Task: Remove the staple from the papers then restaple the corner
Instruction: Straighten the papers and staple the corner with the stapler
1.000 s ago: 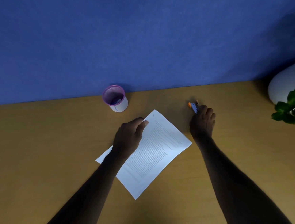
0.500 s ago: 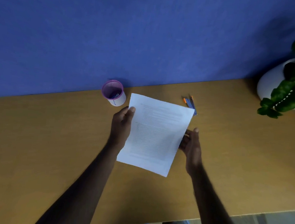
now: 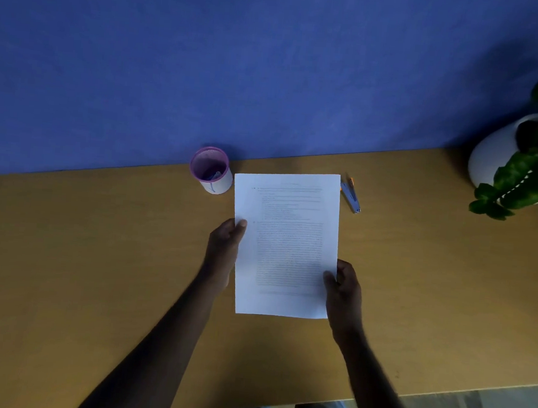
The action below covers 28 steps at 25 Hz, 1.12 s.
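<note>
While our left hand [image 3: 225,248] and right hand [image 3: 344,290] pinch the papers [image 3: 285,243] at opposite long edges, the stapler [image 3: 350,195] lies beyond our right fingertips, nearer that hand.

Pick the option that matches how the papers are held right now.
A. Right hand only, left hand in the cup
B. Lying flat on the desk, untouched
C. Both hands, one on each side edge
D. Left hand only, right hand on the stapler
C: the left hand grips the left edge of the papers and the right hand grips the right edge, while the stapler lies untouched on the desk.
</note>
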Available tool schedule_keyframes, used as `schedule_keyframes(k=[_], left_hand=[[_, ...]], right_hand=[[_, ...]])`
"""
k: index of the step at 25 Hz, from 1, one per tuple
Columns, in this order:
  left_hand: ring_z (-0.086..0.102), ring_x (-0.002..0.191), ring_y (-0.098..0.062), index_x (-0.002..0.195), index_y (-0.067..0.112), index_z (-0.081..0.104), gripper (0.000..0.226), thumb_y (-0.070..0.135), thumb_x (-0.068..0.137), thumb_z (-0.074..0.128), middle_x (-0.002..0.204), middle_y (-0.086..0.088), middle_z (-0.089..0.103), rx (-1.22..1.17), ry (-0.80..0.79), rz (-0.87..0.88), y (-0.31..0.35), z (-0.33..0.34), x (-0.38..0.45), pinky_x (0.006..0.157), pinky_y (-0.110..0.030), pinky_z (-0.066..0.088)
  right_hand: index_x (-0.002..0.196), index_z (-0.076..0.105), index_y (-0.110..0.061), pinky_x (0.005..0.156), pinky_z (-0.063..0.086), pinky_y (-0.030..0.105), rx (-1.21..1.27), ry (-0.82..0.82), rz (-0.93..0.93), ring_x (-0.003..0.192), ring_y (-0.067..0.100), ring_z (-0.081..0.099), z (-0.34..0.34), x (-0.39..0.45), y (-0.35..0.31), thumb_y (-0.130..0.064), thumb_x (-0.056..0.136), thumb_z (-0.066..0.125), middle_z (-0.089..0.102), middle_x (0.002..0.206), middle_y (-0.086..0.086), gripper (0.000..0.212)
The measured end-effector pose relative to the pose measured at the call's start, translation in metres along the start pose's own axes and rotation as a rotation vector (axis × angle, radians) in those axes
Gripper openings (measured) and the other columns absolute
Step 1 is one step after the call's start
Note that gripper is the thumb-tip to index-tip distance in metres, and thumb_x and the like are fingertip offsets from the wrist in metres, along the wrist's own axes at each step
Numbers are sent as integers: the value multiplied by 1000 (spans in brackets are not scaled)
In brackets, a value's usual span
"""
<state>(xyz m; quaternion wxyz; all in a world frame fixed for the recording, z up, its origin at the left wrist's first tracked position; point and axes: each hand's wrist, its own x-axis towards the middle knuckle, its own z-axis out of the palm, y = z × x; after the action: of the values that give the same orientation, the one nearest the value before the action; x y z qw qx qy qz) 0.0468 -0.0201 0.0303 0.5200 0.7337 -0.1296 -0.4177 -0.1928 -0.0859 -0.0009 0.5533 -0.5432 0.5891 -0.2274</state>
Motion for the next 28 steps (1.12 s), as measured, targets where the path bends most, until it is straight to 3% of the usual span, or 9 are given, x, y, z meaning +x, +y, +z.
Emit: schedule_keyframes(k=[3,6,8,11,16,19,24,28], left_hand=[[37,71,-20,91,-6,56,35,27,102,60,75,-8,45,95,-8,-55,-25,-3,-11,66,-35,27],[31,71,-22,84,-9,50,37,22,101,59,72,-8,35,171,11,-107,-47,-4,-22,64,-36,26],[35,69,-22,77,-6,48,37,21,100,59,69,-10,37,231,11,-142,-57,-2,-25,63,-37,30],[42,63,-21,72,-4,51,37,22,97,60,62,-11,45,356,33,-161,-67,2,-27,62,-36,39],[58,59,-23,76,0,65,37,29,98,59,63,-6,62,545,30,-139,-71,-2,-24,61,-39,54],[68,57,-20,75,9,66,35,33,99,57,69,-5,71,743,7,-78,-68,-6,-23,63,-38,61],[73,77,-27,94,12,70,33,41,100,57,87,-5,75,944,36,-7,-67,-11,-24,75,-39,61],[71,89,-27,103,14,64,30,44,99,60,96,-3,73,1066,113,77,-66,-13,-31,75,-35,56]], right_hand=[[120,62,-15,76,51,31,22,29,21,89,-6,65,6,18,-6,-4,103,54,72,107,-12,22],[125,60,-13,86,54,43,-59,39,32,101,18,66,11,33,-11,-8,103,52,70,112,-2,24],[129,58,-11,84,54,42,-151,23,15,105,27,64,14,39,-11,-9,103,50,67,114,0,27],[135,55,-9,82,45,32,-275,-8,30,103,25,61,16,42,-7,-6,102,49,68,121,7,33],[152,41,-10,92,54,37,-481,-28,-19,127,30,57,14,29,-2,-8,101,57,53,146,13,53],[156,36,-16,87,59,37,-582,-46,-86,123,31,57,13,24,-2,-7,99,63,46,144,14,64],[157,37,-13,93,61,41,-698,-65,-169,125,29,58,16,22,-1,-14,98,69,47,145,14,67],[159,34,-13,93,62,42,-775,-76,-201,131,28,53,14,20,2,-21,100,67,44,150,13,67]])
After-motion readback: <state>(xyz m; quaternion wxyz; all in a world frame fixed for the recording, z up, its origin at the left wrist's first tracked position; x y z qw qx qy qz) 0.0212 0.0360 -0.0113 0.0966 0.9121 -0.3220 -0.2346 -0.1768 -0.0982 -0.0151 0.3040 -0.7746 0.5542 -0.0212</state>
